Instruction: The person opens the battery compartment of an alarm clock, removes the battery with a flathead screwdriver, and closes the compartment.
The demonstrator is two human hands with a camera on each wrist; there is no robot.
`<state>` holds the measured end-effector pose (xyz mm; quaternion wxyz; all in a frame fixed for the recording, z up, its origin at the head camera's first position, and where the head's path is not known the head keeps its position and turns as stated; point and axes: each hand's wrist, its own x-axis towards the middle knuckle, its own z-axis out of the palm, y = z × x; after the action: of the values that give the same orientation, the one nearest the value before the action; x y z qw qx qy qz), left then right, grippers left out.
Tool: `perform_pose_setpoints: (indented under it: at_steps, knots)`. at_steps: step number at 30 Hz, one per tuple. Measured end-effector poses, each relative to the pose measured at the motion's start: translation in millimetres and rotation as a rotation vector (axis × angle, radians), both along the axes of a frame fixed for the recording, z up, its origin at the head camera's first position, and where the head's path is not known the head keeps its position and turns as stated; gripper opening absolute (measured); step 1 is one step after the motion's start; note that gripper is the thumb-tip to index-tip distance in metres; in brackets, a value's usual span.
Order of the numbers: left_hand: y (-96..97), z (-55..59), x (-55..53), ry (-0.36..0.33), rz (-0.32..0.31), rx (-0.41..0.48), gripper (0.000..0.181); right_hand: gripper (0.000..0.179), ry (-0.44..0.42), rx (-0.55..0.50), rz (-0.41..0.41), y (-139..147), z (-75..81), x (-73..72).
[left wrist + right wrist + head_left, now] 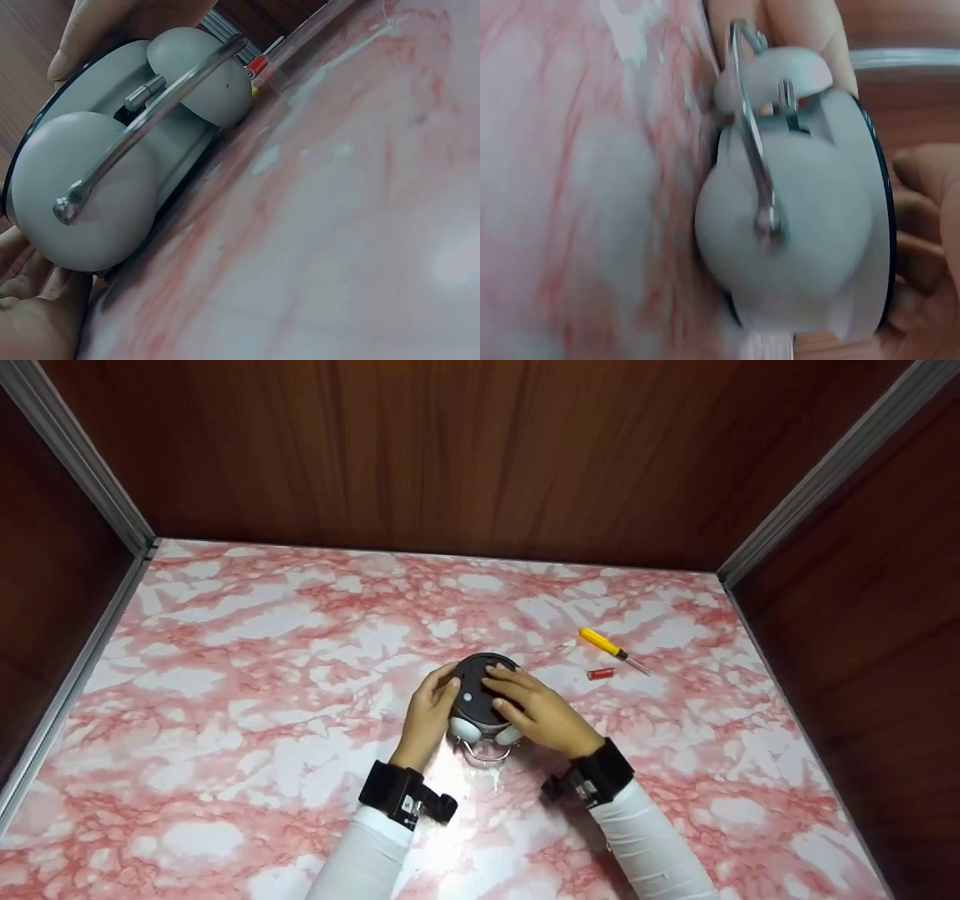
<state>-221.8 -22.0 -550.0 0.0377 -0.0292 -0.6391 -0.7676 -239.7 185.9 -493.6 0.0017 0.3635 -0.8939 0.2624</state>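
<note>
A twin-bell alarm clock (475, 712) lies on its face with its black back upward. Its two pale bells (90, 187), metal handle (161, 112) and small hammer (786, 96) point toward the person. My left hand (431, 712) grips the clock's left side, thumb along the rim of the back. On the black back, the fingers of my right hand (544, 712) lie spread and touch its right half, covering part of it. The right wrist view shows that hand (930, 240) at the back, with the face side low over the table.
A yellow-handled screwdriver (602, 643) lies to the right, beyond the clock. Close below it is a red battery (601, 673). The pink-and-white marbled table (247, 720) is enclosed by brown wood-look panels (435, 465) at the back and sides.
</note>
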Motion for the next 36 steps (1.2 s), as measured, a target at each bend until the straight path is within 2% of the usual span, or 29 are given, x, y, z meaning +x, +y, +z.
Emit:
perform_pose_setpoints:
  at_steps: [3,9,14,17,19,22,25,29,31,33,36]
  knots:
    - [0.7,2.3,1.2,0.003,0.0,-0.012,0.04,0.044,-0.005,0.019,0.012,2.4,2.7,-0.2]
    - [-1.1,12.4,3.0,-0.006,-0.005,-0.057,0.041,0.049,0.075,0.116,0.007,-4.0,9.1,2.5]
    - [-8.0,19.3,6.7,-0.032,-0.043,-0.233,0.045,0.046,0.049,0.117,0.035,-0.1,7.2,1.2]
    - [-13.7,22.8,9.2,-0.027,-0.097,-0.329,0.047,0.046,0.001,0.094,0.055,9.8,3.2,0.3]
    - [-18.1,25.4,10.1,-0.018,-0.144,-0.354,0.049,0.045,-0.017,0.072,0.062,17.7,1.5,0.5]
    - [-25.7,27.6,10.2,0.012,-0.217,-0.374,0.05,0.046,-0.028,0.039,0.06,29.5,0.8,0.8]
    - [-33.8,28.7,9.7,0.06,-0.274,-0.423,0.053,0.054,-0.002,0.029,0.058,40.0,2.5,0.3]
    - [-43.3,30.7,6.9,0.147,-0.301,-0.58,0.062,0.067,0.043,0.066,0.067,48.2,4.5,-2.5]
    - [-46.8,32.4,4.8,0.175,-0.305,-0.659,0.066,0.067,0.068,0.09,0.088,49.2,3.8,-4.4]
    - [-49.5,34.2,2.4,0.201,-0.321,-0.688,0.067,0.064,0.099,0.101,0.115,49.0,1.4,-6.2]
    - [-50.9,37.3,-1.6,0.193,-0.353,-0.687,0.068,0.056,0.141,0.077,0.149,48.5,-2.0,-7.8]
